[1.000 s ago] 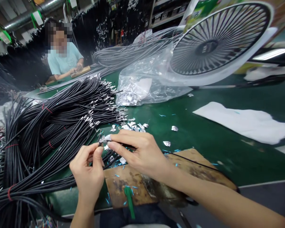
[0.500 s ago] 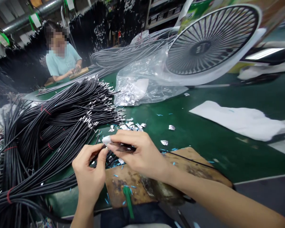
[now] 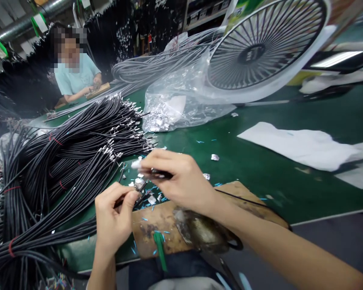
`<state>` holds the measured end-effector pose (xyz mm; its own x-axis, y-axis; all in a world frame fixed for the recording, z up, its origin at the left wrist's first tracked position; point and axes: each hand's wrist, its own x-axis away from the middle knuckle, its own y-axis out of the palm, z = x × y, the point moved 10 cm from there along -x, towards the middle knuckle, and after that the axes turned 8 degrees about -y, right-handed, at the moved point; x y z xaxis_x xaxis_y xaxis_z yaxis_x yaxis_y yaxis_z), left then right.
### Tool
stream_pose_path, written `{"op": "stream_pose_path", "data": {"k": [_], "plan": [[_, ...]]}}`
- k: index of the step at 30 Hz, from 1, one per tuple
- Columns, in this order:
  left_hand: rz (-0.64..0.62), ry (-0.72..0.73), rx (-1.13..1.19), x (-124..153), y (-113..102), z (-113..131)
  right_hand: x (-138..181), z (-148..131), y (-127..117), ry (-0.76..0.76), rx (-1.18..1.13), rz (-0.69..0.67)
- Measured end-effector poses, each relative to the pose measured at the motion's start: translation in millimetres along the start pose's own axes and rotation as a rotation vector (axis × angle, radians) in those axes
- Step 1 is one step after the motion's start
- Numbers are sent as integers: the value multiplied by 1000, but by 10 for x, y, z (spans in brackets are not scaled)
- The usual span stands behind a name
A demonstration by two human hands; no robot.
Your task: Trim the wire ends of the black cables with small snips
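A: Table (image 3: pixel 196 147), left side?
B: Cable bundles (image 3: pixel 87 129) on it; co-worker (image 3: pixel 78 78) beyond them.
A: Centre, far?
B: Plastic bag (image 3: pixel 202 110) right of bundles, foil scraps (image 3: pixel 157 116) inside. Fan (image 3: pixel 250 54) to bag's right.
A: Right side?
B: Sheet (image 3: pixel 290 147) on table, nearer than fan.
A: Near edge?
B: Board (image 3: pixel 178 243), right of left hand (image 3: pixel 115 217), partly below right hand (image 3: pixel 181 181).

Single head-worn view, facing forward and down, hands (image 3: pixel 181 181) near, green table (image 3: pixel 251 169) stretching beyond
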<state>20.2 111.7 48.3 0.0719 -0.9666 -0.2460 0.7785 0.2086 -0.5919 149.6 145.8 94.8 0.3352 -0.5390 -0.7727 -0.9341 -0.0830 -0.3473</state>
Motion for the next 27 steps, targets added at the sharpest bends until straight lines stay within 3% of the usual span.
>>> {"op": "stream_pose_path", "data": {"k": [4,9,11,13,17,19,21,23,27], "plan": [[176,82,-80,26,-86,108,-13,49,-19,40,35,-52],[98,-66,-19,-11,-43,-22,42,-240,94,-240,101,-63],[56,-157,80,-19,-45,-104,49,-246,111,-243,-1,-29],[13,-189,183,-21,-45,-131,28,-121,109,-119,-165,29],[-89,-117,252,-22,-12,-68,79,318,247,336,-486,82],[-129,-95,258,-17,15,-59,156,479,324,520,-583,82],[-143,-103,279,-15,32,-81,204,576,319,611,-598,91],[-103,-156,312,-21,15,-147,181,590,196,574,-477,115],[20,-238,320,-33,-46,-231,28,291,-52,249,-108,114]]}}
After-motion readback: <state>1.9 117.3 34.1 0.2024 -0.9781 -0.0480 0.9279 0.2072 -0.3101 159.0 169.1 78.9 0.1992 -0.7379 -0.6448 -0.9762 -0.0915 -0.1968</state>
